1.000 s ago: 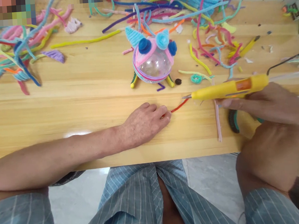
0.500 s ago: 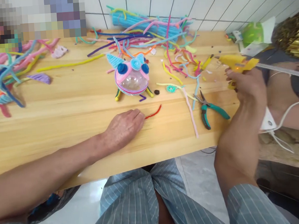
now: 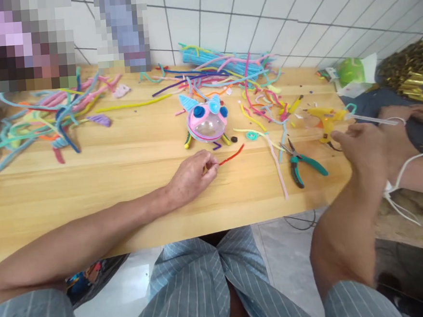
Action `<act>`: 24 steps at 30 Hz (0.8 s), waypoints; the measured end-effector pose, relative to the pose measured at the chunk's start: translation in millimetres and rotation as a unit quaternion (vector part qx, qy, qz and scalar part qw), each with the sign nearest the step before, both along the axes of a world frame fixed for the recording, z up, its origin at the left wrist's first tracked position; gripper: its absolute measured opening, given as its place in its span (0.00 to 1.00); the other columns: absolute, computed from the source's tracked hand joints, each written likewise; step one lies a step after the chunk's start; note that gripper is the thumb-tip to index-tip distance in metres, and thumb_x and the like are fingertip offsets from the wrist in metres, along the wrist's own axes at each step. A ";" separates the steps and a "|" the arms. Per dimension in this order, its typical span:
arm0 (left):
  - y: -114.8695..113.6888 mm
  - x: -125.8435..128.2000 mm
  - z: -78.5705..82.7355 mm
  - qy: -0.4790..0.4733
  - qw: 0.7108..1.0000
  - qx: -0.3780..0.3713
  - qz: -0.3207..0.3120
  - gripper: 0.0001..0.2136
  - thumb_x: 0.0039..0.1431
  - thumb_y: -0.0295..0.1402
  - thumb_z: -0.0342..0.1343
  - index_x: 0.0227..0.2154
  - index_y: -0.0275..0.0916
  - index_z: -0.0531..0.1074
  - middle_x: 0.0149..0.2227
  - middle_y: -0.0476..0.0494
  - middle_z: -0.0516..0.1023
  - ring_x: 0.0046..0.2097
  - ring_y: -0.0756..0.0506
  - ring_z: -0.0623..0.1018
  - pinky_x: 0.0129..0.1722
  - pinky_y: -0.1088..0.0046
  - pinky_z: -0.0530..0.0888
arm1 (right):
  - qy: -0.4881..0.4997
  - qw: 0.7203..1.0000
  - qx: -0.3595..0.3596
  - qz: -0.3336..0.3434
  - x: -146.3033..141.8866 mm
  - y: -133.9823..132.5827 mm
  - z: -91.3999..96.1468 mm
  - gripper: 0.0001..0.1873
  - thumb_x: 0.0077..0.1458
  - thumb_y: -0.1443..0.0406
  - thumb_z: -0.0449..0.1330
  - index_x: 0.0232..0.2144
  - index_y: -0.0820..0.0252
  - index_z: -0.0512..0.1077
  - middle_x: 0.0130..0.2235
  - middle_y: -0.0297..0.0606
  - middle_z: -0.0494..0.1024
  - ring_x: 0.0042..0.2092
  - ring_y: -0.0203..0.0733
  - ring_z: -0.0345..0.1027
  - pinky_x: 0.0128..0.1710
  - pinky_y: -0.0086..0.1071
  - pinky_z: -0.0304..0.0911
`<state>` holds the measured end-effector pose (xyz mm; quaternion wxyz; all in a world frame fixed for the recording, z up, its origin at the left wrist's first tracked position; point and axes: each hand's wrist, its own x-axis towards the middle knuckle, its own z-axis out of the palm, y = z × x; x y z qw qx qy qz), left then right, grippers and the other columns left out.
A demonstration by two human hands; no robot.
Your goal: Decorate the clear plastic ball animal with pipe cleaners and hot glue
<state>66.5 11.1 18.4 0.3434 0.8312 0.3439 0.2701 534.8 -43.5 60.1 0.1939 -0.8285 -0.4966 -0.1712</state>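
Observation:
My left hand is closed, pinching one end of a short red pipe cleaner just above the table. Beyond it stands a clear plastic ball creature with light blue ears, dark blue round eyes, a pink band and yellow-tipped feet. On the right, a yellow hot glue gun rests on the table, a clear glue stick jutting from its back. My right hand is just beside the gun's handle, its thumb apart from the fingers and not wrapped round the gun; some fingertips are hidden.
Pliers with teal handles lie spread near the right. Loose pipe cleaners heap at the left, and a light blue bundle lies along the tiled wall. Another person's arm and a white cable are at the right.
My right hand has let go of the glue gun, which it held half a second ago, and drawn back slightly. My left hand has turned, showing its pinch on the red pipe cleaner. The view has shifted.

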 end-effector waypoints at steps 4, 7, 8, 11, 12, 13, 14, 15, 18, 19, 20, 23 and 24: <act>8.4 1.1 16.3 -0.053 0.987 -0.146 -0.027 0.05 0.70 0.32 0.57 0.35 0.41 0.73 0.31 0.51 0.77 0.33 0.49 0.72 0.34 0.73 0.69 | 0.057 0.951 0.141 0.271 -109.6 -17.0 11.2 0.16 0.63 0.61 0.72 0.53 0.52 0.87 0.55 0.48 0.89 0.42 0.50 0.84 0.38 0.43 0.77; 14.9 -0.8 29.9 -0.076 0.974 -0.207 -0.056 0.05 0.67 0.32 0.58 0.33 0.41 0.72 0.29 0.53 0.73 0.31 0.50 0.69 0.33 0.74 0.66 | 0.059 0.885 0.137 0.441 -180.9 -10.6 12.9 0.15 0.70 0.61 0.72 0.57 0.45 0.85 0.59 0.43 0.90 0.57 0.55 0.85 0.49 0.48 0.82; 17.0 -1.9 33.8 -0.080 0.972 -0.214 -0.062 0.05 0.66 0.32 0.59 0.33 0.41 0.72 0.29 0.53 0.73 0.31 0.50 0.69 0.32 0.74 0.66 | 0.068 0.875 0.130 0.462 -194.7 -6.0 12.5 0.14 0.71 0.62 0.71 0.56 0.44 0.85 0.58 0.42 0.90 0.57 0.54 0.85 0.51 0.49 0.82; 24.3 -6.0 41.9 -0.088 0.975 -0.195 -0.061 0.04 0.66 0.31 0.59 0.33 0.40 0.74 0.28 0.53 0.72 0.30 0.51 0.68 0.32 0.74 0.65 | 0.109 0.863 0.107 0.481 -210.6 11.2 9.8 0.07 0.73 0.62 0.70 0.51 0.45 0.86 0.49 0.39 0.91 0.48 0.51 0.85 0.46 0.46 0.80; 27.3 -7.4 43.2 -0.092 0.978 -0.180 -0.056 0.04 0.66 0.31 0.59 0.33 0.40 0.74 0.29 0.53 0.73 0.31 0.50 0.69 0.33 0.74 0.65 | 0.123 0.863 0.102 0.480 -211.2 17.4 8.7 0.05 0.73 0.62 0.70 0.48 0.45 0.87 0.46 0.38 0.91 0.45 0.50 0.84 0.44 0.45 0.79; 30.6 -8.8 43.8 -0.099 0.981 -0.162 -0.050 0.05 0.67 0.31 0.59 0.33 0.40 0.74 0.29 0.53 0.73 0.31 0.50 0.69 0.33 0.74 0.65 | 0.136 0.862 0.100 0.478 -211.3 23.7 7.5 0.04 0.73 0.61 0.70 0.46 0.46 0.87 0.43 0.37 0.90 0.42 0.48 0.83 0.42 0.44 0.78; 34.2 -10.1 43.9 -0.107 0.983 -0.145 -0.044 0.05 0.67 0.31 0.59 0.33 0.40 0.74 0.29 0.53 0.73 0.31 0.50 0.69 0.34 0.74 0.66 | 0.149 0.861 0.100 0.476 -211.4 29.6 6.2 0.04 0.72 0.61 0.70 0.44 0.46 0.87 0.41 0.37 0.89 0.40 0.47 0.82 0.41 0.44 0.77; 38.0 -11.4 43.4 -0.114 0.984 -0.129 -0.038 0.06 0.68 0.31 0.59 0.33 0.40 0.74 0.29 0.53 0.73 0.32 0.50 0.69 0.34 0.73 0.66 | 0.161 0.860 0.099 0.474 -211.9 35.2 4.6 0.03 0.72 0.61 0.71 0.43 0.47 0.87 0.40 0.36 0.89 0.38 0.46 0.80 0.41 0.43 0.76; 48.3 -14.4 39.7 -0.120 0.989 -0.080 -0.017 0.07 0.69 0.30 0.60 0.33 0.40 0.74 0.31 0.52 0.75 0.33 0.50 0.71 0.37 0.72 0.68 | 0.188 0.859 0.088 0.469 -215.7 48.2 -1.7 0.02 0.70 0.61 0.71 0.43 0.47 0.87 0.39 0.35 0.87 0.37 0.46 0.79 0.42 0.43 0.75; 51.0 -14.9 37.8 -0.117 0.991 -0.062 -0.006 0.07 0.69 0.30 0.60 0.33 0.40 0.74 0.32 0.52 0.76 0.34 0.49 0.72 0.38 0.72 0.69 | 0.193 0.858 0.084 0.468 -217.2 51.3 -4.5 0.03 0.71 0.62 0.71 0.43 0.48 0.86 0.38 0.35 0.87 0.37 0.46 0.79 0.43 0.43 0.75; 53.3 -15.0 35.7 -0.113 0.993 -0.043 0.007 0.07 0.69 0.29 0.61 0.33 0.40 0.75 0.33 0.51 0.77 0.36 0.48 0.74 0.39 0.71 0.70 | 0.197 0.858 0.081 0.467 -218.6 54.0 -7.6 0.03 0.71 0.62 0.70 0.43 0.48 0.86 0.38 0.35 0.87 0.38 0.46 0.79 0.44 0.43 0.75; 57.6 -13.8 28.3 -0.098 0.994 -0.004 0.045 0.07 0.70 0.30 0.63 0.33 0.41 0.76 0.36 0.49 0.81 0.38 0.47 0.77 0.41 0.70 0.73 | 0.205 0.859 0.081 0.463 -221.5 60.8 -18.2 0.05 0.73 0.60 0.68 0.43 0.48 0.84 0.40 0.36 0.87 0.40 0.48 0.80 0.45 0.44 0.75; 58.6 -13.1 25.5 -0.094 0.994 0.002 0.056 0.07 0.71 0.30 0.64 0.33 0.41 0.77 0.36 0.49 0.82 0.38 0.47 0.77 0.41 0.70 0.73 | 0.205 0.859 0.086 0.462 -222.2 62.8 -21.7 0.06 0.74 0.59 0.67 0.43 0.48 0.84 0.41 0.37 0.87 0.42 0.48 0.80 0.46 0.45 0.76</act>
